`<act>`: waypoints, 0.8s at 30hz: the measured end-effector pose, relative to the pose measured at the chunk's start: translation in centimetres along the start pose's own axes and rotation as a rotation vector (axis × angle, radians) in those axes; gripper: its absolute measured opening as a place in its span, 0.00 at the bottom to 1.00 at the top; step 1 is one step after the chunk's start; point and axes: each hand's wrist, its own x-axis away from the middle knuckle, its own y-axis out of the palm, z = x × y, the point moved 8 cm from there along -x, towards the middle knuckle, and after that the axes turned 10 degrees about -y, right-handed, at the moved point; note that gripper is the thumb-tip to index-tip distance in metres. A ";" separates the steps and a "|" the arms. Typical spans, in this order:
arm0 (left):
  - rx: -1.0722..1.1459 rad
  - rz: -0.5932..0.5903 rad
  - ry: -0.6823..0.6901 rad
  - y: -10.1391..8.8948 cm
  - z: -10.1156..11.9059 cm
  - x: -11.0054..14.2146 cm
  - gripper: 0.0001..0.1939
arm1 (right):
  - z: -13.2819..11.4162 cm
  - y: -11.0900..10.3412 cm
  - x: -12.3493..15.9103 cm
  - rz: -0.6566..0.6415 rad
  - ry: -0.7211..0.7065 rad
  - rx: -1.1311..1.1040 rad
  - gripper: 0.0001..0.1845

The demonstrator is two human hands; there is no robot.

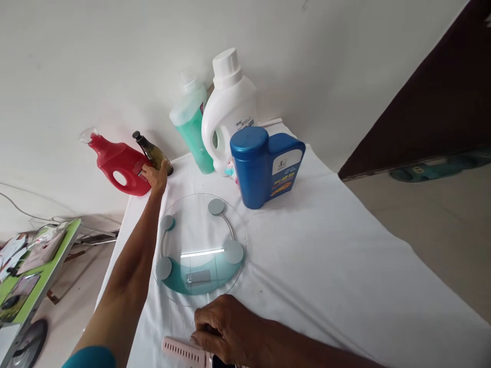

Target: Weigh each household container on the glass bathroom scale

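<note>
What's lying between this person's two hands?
The glass scale, on the white cloth, lies between the left hand and right hand in the head view.

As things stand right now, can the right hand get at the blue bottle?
Probably yes: between the right hand and the blue bottle lie only the flat glass scale and white cloth, and the left hand is by the dark bottle. The pink-strapped watch may need releasing first.

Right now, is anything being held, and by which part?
Whether anything is held cannot be told. The left hand is at the lower part of the dark bottle; the right hand partly covers the pink watch, hiding any grip.
</note>
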 end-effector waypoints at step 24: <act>0.619 -0.612 0.275 1.6 12.3 23.3 0.23 | -1.3 -0.7 -0.4 0.021 -0.055 -0.010 0.23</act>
